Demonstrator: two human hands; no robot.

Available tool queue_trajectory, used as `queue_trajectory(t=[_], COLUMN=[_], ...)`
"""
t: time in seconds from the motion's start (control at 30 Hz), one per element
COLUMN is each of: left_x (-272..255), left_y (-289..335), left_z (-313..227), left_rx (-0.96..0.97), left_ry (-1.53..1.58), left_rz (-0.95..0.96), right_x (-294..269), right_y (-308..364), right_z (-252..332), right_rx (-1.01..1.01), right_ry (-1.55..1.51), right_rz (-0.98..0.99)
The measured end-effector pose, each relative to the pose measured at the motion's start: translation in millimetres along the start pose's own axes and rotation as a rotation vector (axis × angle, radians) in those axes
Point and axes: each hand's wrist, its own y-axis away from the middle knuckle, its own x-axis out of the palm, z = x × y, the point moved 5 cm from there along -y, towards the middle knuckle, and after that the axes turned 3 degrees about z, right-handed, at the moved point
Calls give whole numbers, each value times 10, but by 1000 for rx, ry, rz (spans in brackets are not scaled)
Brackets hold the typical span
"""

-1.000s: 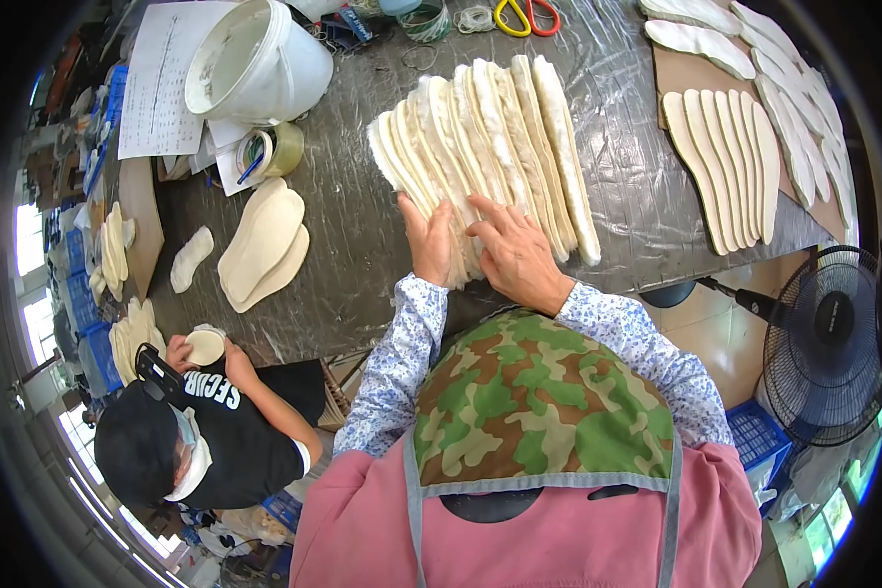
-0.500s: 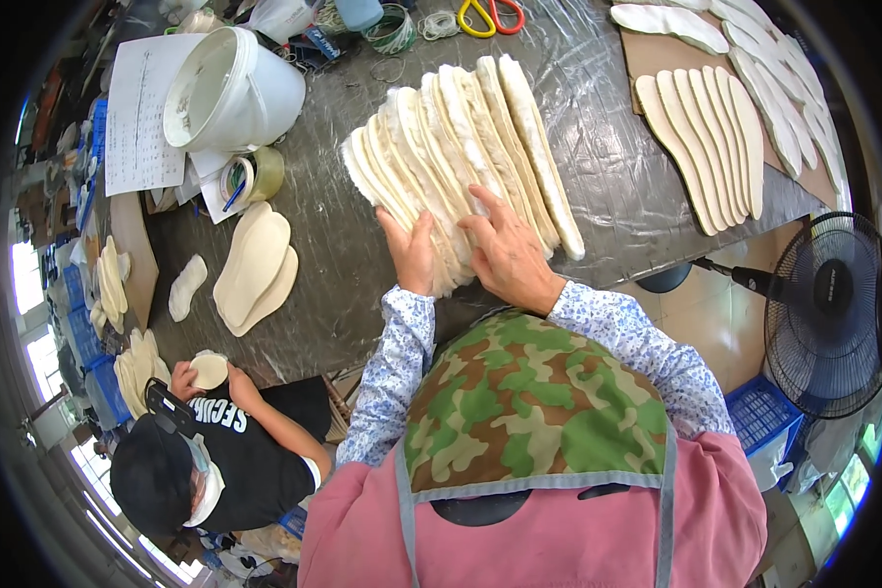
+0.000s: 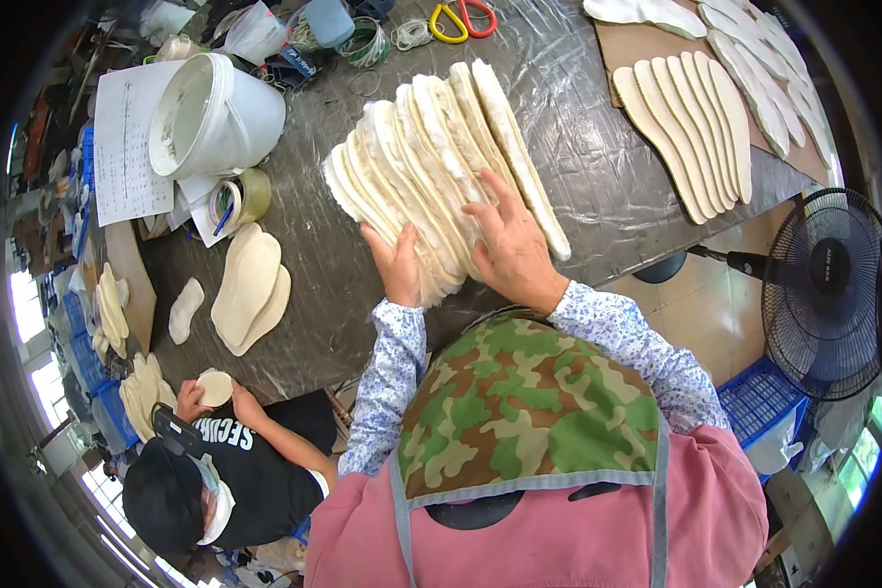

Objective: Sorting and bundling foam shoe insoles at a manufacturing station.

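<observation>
A fanned stack of cream, fleece-lined insoles (image 3: 426, 147) lies on the grey, plastic-covered table (image 3: 598, 186). My left hand (image 3: 396, 267) grips the near left end of the stack, fingers up against its side. On top of the near right part lies my right hand (image 3: 511, 242), fingers spread over the insoles. Both forearms wear blue-flowered sleeves. Between my hands the insoles are pressed close together and stand on edge.
A white bucket (image 3: 216, 110), a paper sheet (image 3: 122, 147) and a tape roll (image 3: 237, 199) sit at the left. Two big insoles (image 3: 249, 286) lie nearer. Cardboard (image 3: 625, 44) carries rows of insoles (image 3: 691, 122). Scissors (image 3: 456, 18), a fan (image 3: 823, 294), a seated co-worker (image 3: 201, 461).
The fanned insoles have been squeezed closer together between my hands. Both hands shifted slightly left along the near end of the stack.
</observation>
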Motion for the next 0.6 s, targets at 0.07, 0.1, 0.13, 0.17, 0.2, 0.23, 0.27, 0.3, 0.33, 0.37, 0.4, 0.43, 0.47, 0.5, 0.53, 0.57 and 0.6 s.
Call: queue_trajectory(t=[0.07, 0.1, 0.13, 0.17, 0.2, 0.23, 0.27, 0.3, 0.33, 0.37, 0.4, 0.43, 0.47, 0.5, 0.53, 0.57, 0.6], left_x=[2, 3, 34, 60, 68, 52, 39, 23, -26, -78, -121, -146, -178, -224, -26, 64, 47], left_y=[-2, 6, 11, 17, 19, 16, 13, 12, 7, 5, 4, 12, 12, -12, -45, -35, -30], left_z=[2, 1, -19, -34, -42, -43, -47, -44, 9, 63, 104, 114, 120, 89, -57, -162, -80], left_rx=[3, 3, -10, -22, -22, -32, -42, -38, -60, -82, -78, -117, -156, -151, -298, -428, -427], left_ry=[-38, -37, 2, 40, 42, 54, 66, 68, 7, -54, -52, -31, -9, -3, 339, 678, 678], left_rz=[-19, -18, 1, 19, 20, 20, 20, 16, -17, -51, -56, -96, -138, -143, -124, -125, -129], right_x=[-57, -73, -84, -99, -134, -221, -286, -298, -305, -304, -328, -370, -450, -505, -547, -534, -485], right_y=[-23, -20, -26, -37, -53, -102, -143, -184, -239, -295, -336, -398, -455, -519, -553, -598, -656], right_z=[-96, -116, -132, -145, -166, -159, -171, -216, -275, -336, -370, -384, -415, -443, -580, -587, -583], right_rx=[11, 10, 5, -1, -1, -2, -3, -9, -13, -17, -74, -83, -46, -10, 35, 33, 39], right_ry=[57, 58, 63, 68, 71, 86, 101, 101, 128, 155, 146, 148, 143, 136, 178, 175, 272], right_rz=[-54, -55, -40, -26, -26, -75, -124, -123, -108, -91, -162, -161, -224, -287, -279, -276, -196])
